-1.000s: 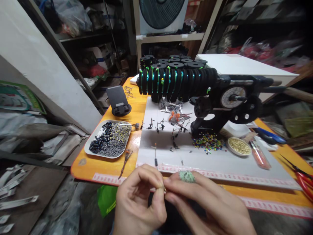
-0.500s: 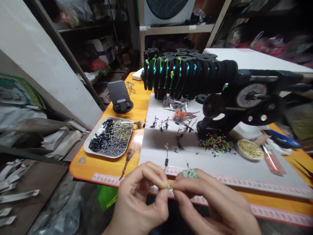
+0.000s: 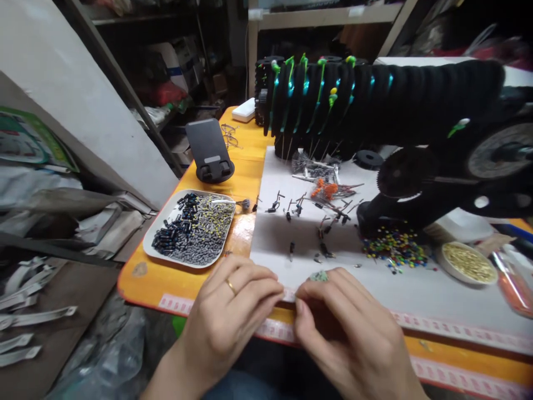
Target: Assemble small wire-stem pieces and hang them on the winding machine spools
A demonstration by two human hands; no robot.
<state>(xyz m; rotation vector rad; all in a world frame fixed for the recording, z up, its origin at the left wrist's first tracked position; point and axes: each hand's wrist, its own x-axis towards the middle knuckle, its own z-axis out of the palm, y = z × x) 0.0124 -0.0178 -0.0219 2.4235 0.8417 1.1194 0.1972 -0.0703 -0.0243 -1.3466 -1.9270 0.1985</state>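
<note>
Above the front edge of the table, my left hand [image 3: 235, 305] has a ring on one finger and its fingertips are pressed together. Whatever lies between them is hidden. A small gap away on the right, my right hand [image 3: 345, 322] pinches thumb against fingers, and what it holds, if anything, is too small to make out. A pale green wrap [image 3: 319, 276] covers part of one of its fingers. Beyond the hands, a small black piece with a metal end [image 3: 292, 250] stands on the white sheet [image 3: 272, 244].
A white tray [image 3: 147, 239] of small black, grey and yellow pieces stands at left, before a phone stand [image 3: 210, 153]. A black ribbed roller [image 3: 375, 105] carries green-and-blue pieces. Colourful beads [image 3: 395, 247] and a bowl [image 3: 478, 282] of gold bits lie right.
My hands, whose fingertips met before, are now slightly apart. The left hand has turned so its back shows. The view has shifted, with the roller looking nearer and larger.
</note>
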